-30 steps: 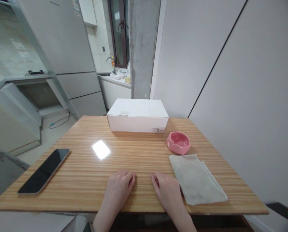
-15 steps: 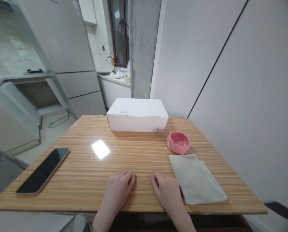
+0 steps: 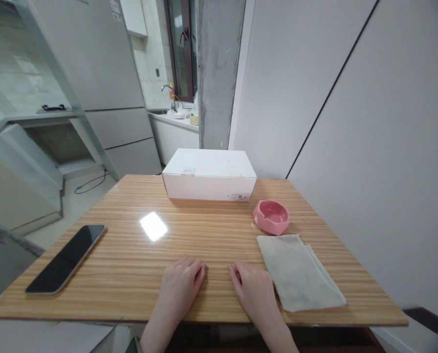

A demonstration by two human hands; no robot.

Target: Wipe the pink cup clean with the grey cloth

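Note:
My left hand [image 3: 180,285] lies flat, palm down, on the wooden table [image 3: 131,255] near its front edge, fingers together and stretched forward, holding nothing. My right hand [image 3: 253,288] rests the same way a little to the right, empty, its outer edge just beside a folded grey cloth [image 3: 300,272]. Behind the cloth sits a pink ashtray [image 3: 271,216]. A closed white cardboard box [image 3: 209,175] stands at the table's far middle. A black phone [image 3: 65,258] lies face up at the left front.
A white wall runs close along the table's right side. Beyond the far edge are a concrete pillar [image 3: 219,73], a fridge [image 3: 97,83] and a kitchen counter with a sink tap [image 3: 167,93]. A bright light reflection [image 3: 153,226] shows on the tabletop.

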